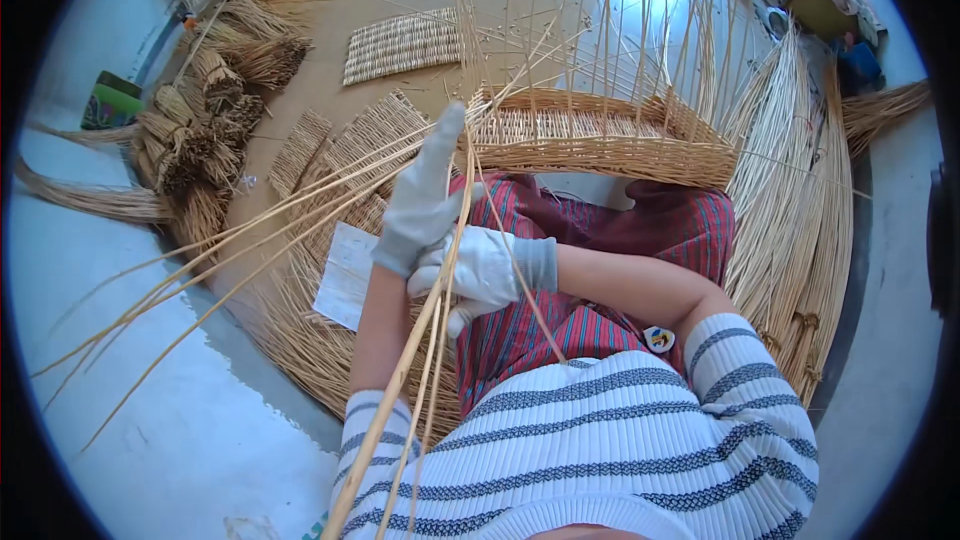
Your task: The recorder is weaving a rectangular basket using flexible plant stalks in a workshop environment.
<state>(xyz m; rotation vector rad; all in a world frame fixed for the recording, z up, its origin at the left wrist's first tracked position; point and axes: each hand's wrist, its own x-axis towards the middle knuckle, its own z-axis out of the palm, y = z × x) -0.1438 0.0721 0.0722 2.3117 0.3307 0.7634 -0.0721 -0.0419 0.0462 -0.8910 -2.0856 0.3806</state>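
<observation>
With the basket (pixel 610 155) lying by your knees (pixel 690 220), you are holding your left hand (pixel 425 195) open and curling your right hand (pixel 485 265), around what I cannot tell, so try bending those long sticks (pixel 399 380) slowly.

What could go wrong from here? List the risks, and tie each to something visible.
The thick cane slants back toward the striped top and could poke or snag it. Loose canes fan out past the left hand and might tangle if the woven basket is turned. The long rods beyond it could cross and catch on one another.
</observation>
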